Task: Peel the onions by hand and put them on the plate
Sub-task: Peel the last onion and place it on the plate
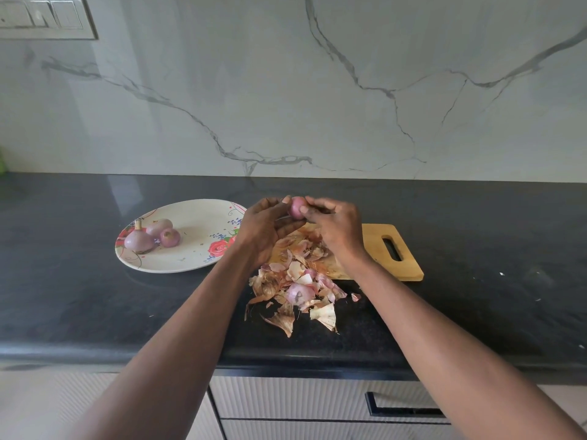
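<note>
A: The dark speckled stone counter [95, 300] across the middle looks polished and reflects light.

B: Yes. The pale wooden cutting board [397, 249], centre right, is matt. The dry papery onion skins [295, 300] below it look thin and crinkled.

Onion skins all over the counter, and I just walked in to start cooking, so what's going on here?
A person is peeling small purple onions by hand. Both hands, left hand and right hand, hold one small purple onion above the wooden cutting board. Three peeled onions already sit on the white floral plate. A heap of papery onion skins covers the board's near end and spills onto the black countertop.
</note>
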`<state>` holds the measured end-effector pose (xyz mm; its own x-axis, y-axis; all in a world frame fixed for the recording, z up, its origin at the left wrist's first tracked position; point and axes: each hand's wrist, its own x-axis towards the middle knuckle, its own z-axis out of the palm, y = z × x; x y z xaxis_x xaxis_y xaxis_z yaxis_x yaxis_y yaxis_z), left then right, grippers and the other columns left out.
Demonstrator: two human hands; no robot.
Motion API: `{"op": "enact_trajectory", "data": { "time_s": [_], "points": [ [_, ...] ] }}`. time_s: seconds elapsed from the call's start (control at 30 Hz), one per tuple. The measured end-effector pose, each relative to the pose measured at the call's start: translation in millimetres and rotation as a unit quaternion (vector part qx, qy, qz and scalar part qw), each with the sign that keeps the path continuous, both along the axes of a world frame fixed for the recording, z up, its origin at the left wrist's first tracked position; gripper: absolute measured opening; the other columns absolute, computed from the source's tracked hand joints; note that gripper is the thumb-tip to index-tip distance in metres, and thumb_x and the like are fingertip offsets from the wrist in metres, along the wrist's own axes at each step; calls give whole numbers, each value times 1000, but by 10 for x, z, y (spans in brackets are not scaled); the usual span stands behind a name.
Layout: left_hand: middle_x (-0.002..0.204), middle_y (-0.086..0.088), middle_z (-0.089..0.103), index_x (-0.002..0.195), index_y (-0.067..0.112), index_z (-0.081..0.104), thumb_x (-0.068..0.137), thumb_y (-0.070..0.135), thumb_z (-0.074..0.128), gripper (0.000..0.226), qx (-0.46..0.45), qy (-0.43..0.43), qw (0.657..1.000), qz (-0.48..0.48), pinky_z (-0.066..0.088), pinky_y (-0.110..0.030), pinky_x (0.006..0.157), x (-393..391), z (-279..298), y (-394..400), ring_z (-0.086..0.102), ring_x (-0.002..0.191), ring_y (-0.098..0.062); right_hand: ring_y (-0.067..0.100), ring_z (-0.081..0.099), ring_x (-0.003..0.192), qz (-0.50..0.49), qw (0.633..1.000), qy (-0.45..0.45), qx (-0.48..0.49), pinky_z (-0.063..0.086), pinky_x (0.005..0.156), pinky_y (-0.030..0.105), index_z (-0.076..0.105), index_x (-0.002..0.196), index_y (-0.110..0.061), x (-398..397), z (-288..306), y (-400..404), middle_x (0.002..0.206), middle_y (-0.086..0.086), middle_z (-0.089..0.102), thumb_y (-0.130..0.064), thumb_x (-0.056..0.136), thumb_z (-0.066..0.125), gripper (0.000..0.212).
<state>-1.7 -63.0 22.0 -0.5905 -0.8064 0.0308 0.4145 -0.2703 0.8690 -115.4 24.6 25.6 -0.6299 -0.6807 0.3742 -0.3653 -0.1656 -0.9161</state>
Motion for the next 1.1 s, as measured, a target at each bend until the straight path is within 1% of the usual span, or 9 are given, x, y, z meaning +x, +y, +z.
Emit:
{"op": "enact_trajectory", "data": {
  "time_s": [0.07,0.17,0.33,0.47,0.57,0.7,0.77,0.93,1.1],
  "points": [
    [101,-22,73,100,2,58,95,5,64,8,-2,10,1000,-3,63,-38,80,3,5,-1,74,91,-33,8,70,98,29,995,-93,-20,53,91,22,75,107,-8,-26,-4,3,100,-1,75,-9,78,81,30],
    [101,-21,74,103,1,59,95,0,61,8,10,22,1000,-10,63,-40,80,-1,10,-11,75,92,-33,-6,69,76,49,983,-169,-50,50,70,8,74,105,-2,-22,16,21,90,-4,74,-3,79,77,26],
    [103,-23,72,105,1,58,96,-4,57,10,12,30,999,-16,63,-44,82,-14,-8,-23,74,92,-35,-5,68,71,31,984,-157,-73,47,59,9,76,92,-10,21,14,22,82,-7,73,-4,82,75,12],
    [101,-22,73,101,0,60,95,-3,59,7,-3,28,999,-15,61,-46,85,-21,-11,-2,73,92,-35,14,71,85,8,988,-130,-79,53,68,16,75,86,-17,-13,-15,-7,85,-2,75,-7,86,73,10],
    [102,-20,74,105,-1,64,95,-1,60,11,-16,27,999,-9,60,-43,86,-14,-12,13,74,90,-31,19,70,91,-19,998,-39,-46,59,76,25,75,92,-14,-48,-36,-31,92,2,74,-11,91,69,7],
    [101,-16,76,107,1,70,92,3,63,16,-50,27,998,6,58,-42,93,-8,-20,22,74,94,-28,14,70,97,-12,996,87,-29,59,84,30,73,113,-10,-49,-26,-8,107,5,75,-27,86,76,32],
    [107,-19,75,111,1,71,94,4,64,18,-99,6,995,21,57,-44,97,-7,-45,22,73,101,-32,14,71,97,-9,997,75,-27,59,87,34,74,110,-10,-48,-25,-10,105,4,75,-24,84,78,30],
    [111,-17,75,123,-4,67,94,9,68,32,-206,-59,975,66,58,-44,95,-17,-88,44,73,104,-30,20,74,87,8,995,-86,-50,60,85,37,77,95,-4,-32,-33,-12,91,9,77,-8,84,76,12],
    [107,-16,76,123,-5,67,94,8,68,32,-244,-78,962,89,60,-43,91,-42,-94,70,74,99,-29,21,73,84,-30,996,-74,-46,60,81,39,77,86,-7,-40,-78,-63,82,5,76,-13,88,73,7]
  ]
}}
